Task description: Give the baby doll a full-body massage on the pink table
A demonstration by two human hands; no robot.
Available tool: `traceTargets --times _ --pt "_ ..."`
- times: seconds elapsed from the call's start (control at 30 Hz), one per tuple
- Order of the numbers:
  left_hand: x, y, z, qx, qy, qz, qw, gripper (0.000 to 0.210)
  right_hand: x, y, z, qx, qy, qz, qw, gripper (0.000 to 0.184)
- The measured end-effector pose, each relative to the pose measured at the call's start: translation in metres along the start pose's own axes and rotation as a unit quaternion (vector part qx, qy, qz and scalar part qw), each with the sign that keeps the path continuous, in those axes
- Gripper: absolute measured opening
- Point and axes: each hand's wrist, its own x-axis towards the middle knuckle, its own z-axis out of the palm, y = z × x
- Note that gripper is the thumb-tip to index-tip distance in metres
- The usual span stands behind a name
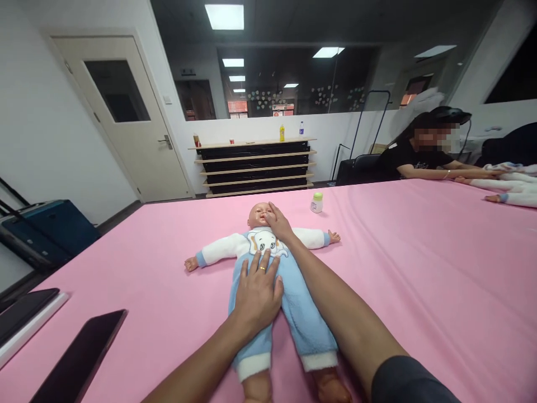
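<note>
On its back on the pink cloth lies a baby doll (218, 250), arms spread, dressed in a white and light-blue fleece suit with an animal face on the chest. My left hand (259, 288) rests flat on the doll's belly, fingers spread, a ring on one finger. Against the doll's cheek lies my right hand (278, 223), its fingers stretched out along the side of the face. Part of the doll's face is hidden behind those fingers. Beyond the doll's outstretched arm stands a small white jar (316, 203) with a green lid.
A dark phone (79, 358) and a dark device on a white box (31, 322) lie at the left of the pink table (411, 263). At the right, another person (423, 148) has their arms on the table near a second doll (509, 187). A blue suitcase (50, 232) stands left.
</note>
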Motion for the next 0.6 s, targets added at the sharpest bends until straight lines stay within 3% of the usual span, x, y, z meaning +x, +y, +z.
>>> traceTargets --times 0.1,0.2,0.3,0.4,0.5,0.6 --pt "0.025 -0.008 -0.001 -0.049 0.016 -0.016 0.999 0.049 -0.004 0.001 -0.003 -0.006 -0.010 -0.003 1.000 0.070" --pt "0.084 -0.031 0.003 -0.140 0.090 -0.052 0.985 0.049 -0.007 0.002 -0.005 -0.003 -0.015 -0.010 1.000 0.068" --pt "0.156 -0.065 0.015 -0.236 0.186 -0.109 0.947 0.050 -0.008 0.002 -0.007 0.011 -0.013 -0.014 1.000 0.066" --pt "0.211 -0.095 0.036 -0.373 0.204 -0.177 0.888 0.049 -0.006 0.003 -0.007 -0.002 -0.015 -0.019 1.000 0.064" --pt "0.234 -0.112 0.060 -0.450 0.175 -0.191 0.855 0.043 -0.003 0.007 -0.006 -0.026 -0.023 -0.023 0.999 0.062" --pt "0.232 -0.124 0.078 -0.486 0.156 -0.180 0.841 0.043 0.000 0.011 -0.005 -0.017 -0.026 -0.023 0.999 0.060"
